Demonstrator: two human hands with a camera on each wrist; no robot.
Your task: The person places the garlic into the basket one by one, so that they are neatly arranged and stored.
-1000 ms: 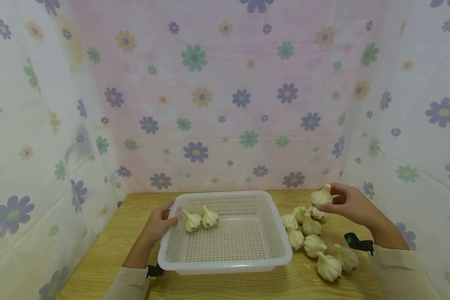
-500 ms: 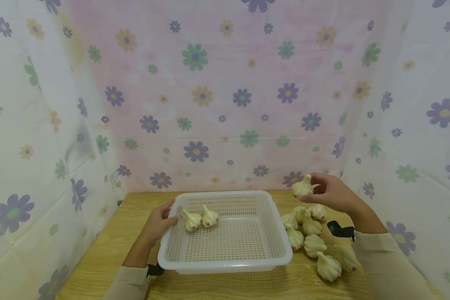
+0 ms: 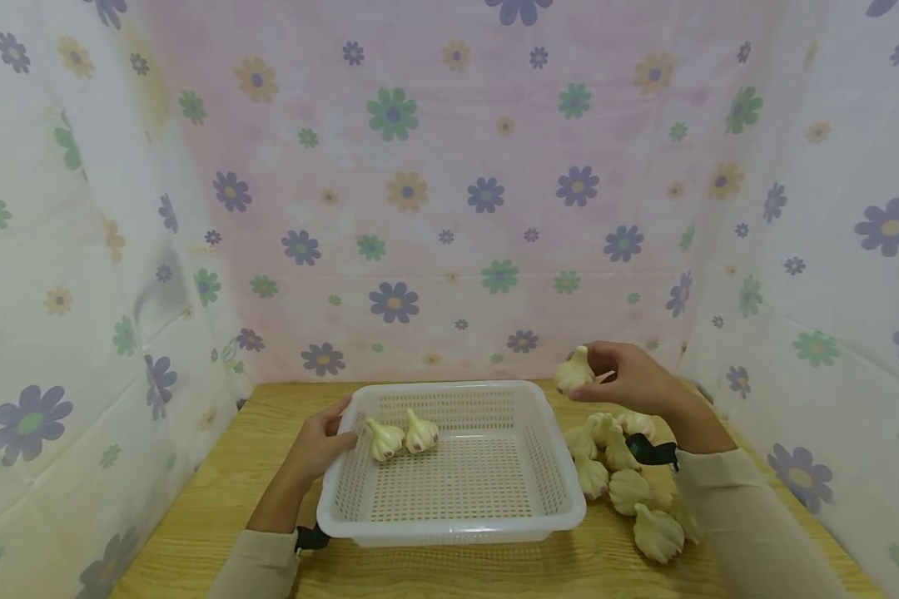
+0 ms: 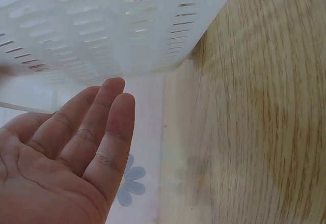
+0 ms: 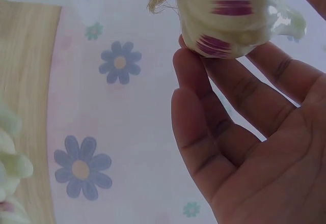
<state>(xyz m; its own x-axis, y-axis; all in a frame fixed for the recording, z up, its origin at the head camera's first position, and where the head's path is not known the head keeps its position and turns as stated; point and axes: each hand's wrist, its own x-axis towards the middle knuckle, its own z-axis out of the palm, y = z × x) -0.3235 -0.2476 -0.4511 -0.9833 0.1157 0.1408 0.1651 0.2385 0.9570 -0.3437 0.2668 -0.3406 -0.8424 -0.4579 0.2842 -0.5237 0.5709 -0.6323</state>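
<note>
My right hand [image 3: 637, 381] pinches a garlic bulb [image 3: 573, 373] between thumb and fingers, raised above the basket's far right corner. In the right wrist view the bulb [image 5: 229, 18] shows purple streaks and a tuft of dry roots. At the left side of a white plastic basket [image 3: 449, 527], my left hand [image 3: 320, 445] holds the rim, thumb over the top edge and fingers outside. The left wrist view has those fingers [image 4: 116, 124] close against the slotted wall [image 4: 112, 35]. Two garlic bulbs [image 3: 422, 433] lie inside, toward the left.
Several more garlic bulbs [image 3: 629, 492] are heaped on the wooden table [image 3: 217, 491] just right of the basket, partly hidden by the right forearm. Flower-patterned cloth [image 3: 449, 208] hangs behind the table and along both sides.
My right hand has lifted the garlic bulb off the heap and carried it left toward the basket. The left hand and the basket have stayed in place.
</note>
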